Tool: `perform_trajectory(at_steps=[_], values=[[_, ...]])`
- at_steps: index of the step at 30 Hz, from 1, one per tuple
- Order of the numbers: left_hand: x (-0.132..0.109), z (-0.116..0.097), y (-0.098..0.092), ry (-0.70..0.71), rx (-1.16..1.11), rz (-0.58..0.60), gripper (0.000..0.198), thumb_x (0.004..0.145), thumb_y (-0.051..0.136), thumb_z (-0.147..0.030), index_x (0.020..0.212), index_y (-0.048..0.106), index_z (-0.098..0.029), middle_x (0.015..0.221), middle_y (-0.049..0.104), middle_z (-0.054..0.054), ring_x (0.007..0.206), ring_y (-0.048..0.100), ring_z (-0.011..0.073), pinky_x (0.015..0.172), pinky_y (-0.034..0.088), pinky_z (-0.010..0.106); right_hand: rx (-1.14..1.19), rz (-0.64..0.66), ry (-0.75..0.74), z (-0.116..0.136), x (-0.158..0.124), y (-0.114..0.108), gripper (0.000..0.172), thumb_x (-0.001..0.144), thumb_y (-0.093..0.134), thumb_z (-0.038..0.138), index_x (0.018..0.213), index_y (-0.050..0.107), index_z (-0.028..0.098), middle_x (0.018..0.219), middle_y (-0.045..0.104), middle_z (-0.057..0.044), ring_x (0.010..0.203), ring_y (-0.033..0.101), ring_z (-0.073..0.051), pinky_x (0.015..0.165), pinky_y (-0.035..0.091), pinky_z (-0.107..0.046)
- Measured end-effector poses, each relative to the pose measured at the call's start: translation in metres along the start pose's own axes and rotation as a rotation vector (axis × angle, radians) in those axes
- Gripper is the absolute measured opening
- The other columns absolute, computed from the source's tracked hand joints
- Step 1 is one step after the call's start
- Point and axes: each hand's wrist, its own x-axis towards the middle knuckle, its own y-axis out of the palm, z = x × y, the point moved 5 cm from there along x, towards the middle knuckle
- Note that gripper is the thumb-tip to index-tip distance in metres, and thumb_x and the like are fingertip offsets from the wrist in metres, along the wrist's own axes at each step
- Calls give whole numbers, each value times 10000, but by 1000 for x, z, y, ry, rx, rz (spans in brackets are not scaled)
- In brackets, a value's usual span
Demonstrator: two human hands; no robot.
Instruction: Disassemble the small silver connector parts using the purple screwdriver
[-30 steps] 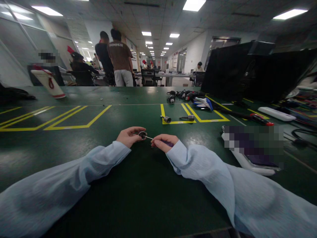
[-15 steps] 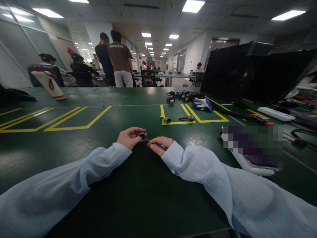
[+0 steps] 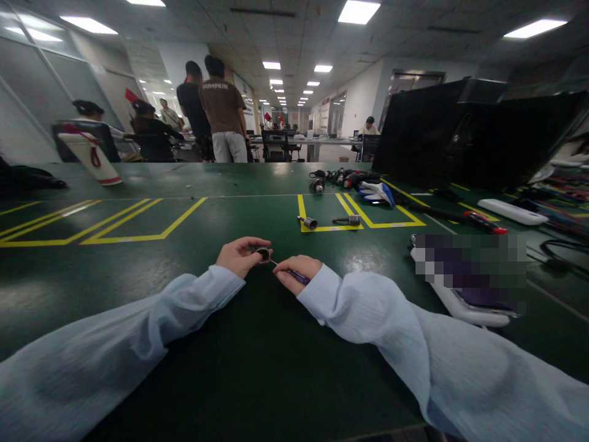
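Between the thumb and fingers of my left hand [image 3: 240, 256] is a small round dark part with a metallic rim [image 3: 263, 253], its opening turned toward me. My right hand [image 3: 297, 274] is closed around the purple handle of a screwdriver [image 3: 300, 277]. The screwdriver's thin shaft points left to the rim of the round part; whether its tip touches cannot be made out. Both hands are just above the green table [image 3: 239, 368]. Beyond them, two metal cylindrical parts with thin stems, one on the left [image 3: 308, 223] and one on the right [image 3: 347, 220], lie by yellow tape.
A blue-and-white glove [image 3: 377, 193] and dark cabled devices [image 3: 329, 179] lie further back. At right are a phone-like device on a white block [image 3: 464, 301], a red-and-black tool [image 3: 485, 222] and dark monitors [image 3: 423, 135]. A white cup [image 3: 92, 156] stands back left; several people are beyond.
My right hand and the screwdriver have shifted very slightly down. The round part has tilted a little in my left hand, which otherwise stays in place.
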Motion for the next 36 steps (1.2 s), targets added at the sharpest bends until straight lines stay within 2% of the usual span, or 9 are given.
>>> perform_trajectory(at_steps=[7,12,21,28,32,34,36], values=[[-2,-2,1,14,1,-5,265,498,675,-176,749,634,-100,740,672,57,761,653,227,711,549,355,-22,-8,1,-1,2,-2,130,736,535,169,789,653,169,740,694,-11,700,626,-119,692,449,-208],[-1,-1,0,-2,25,-19,270,491,675,-179,744,629,-96,703,669,52,756,652,229,735,543,376,-39,7,-15,-2,2,1,133,726,547,175,793,659,150,748,695,-32,694,628,-133,678,453,-219],[0,-1,0,-2,-16,-24,266,478,686,-167,729,630,-97,729,666,53,781,647,239,724,550,379,4,36,32,1,1,-4,146,749,522,186,811,653,169,776,691,-32,732,620,-138,726,446,-242],[-1,-2,0,13,-11,-28,220,489,663,-144,700,623,-101,724,664,52,760,650,236,706,550,377,-32,79,24,-1,2,4,159,737,520,173,821,655,173,788,690,-40,719,618,-135,710,445,-242],[-1,-1,1,12,-24,-18,221,488,668,-146,697,616,-98,715,653,48,752,649,231,682,553,368,40,-20,-5,5,0,-6,180,760,486,202,788,655,145,759,687,-58,706,611,-144,702,445,-253],[-1,-1,1,18,-34,-11,231,486,677,-157,700,614,-95,720,650,49,758,648,232,680,553,370,128,-93,59,4,-2,-17,225,782,457,224,682,643,144,645,666,-42,634,597,-129,667,444,-241],[-1,-1,1,19,-40,-8,240,484,683,-162,703,612,-92,726,650,51,757,648,233,686,553,379,218,-133,178,0,-3,-25,325,803,422,249,542,590,154,480,586,-6,505,549,-100,583,434,-219]])
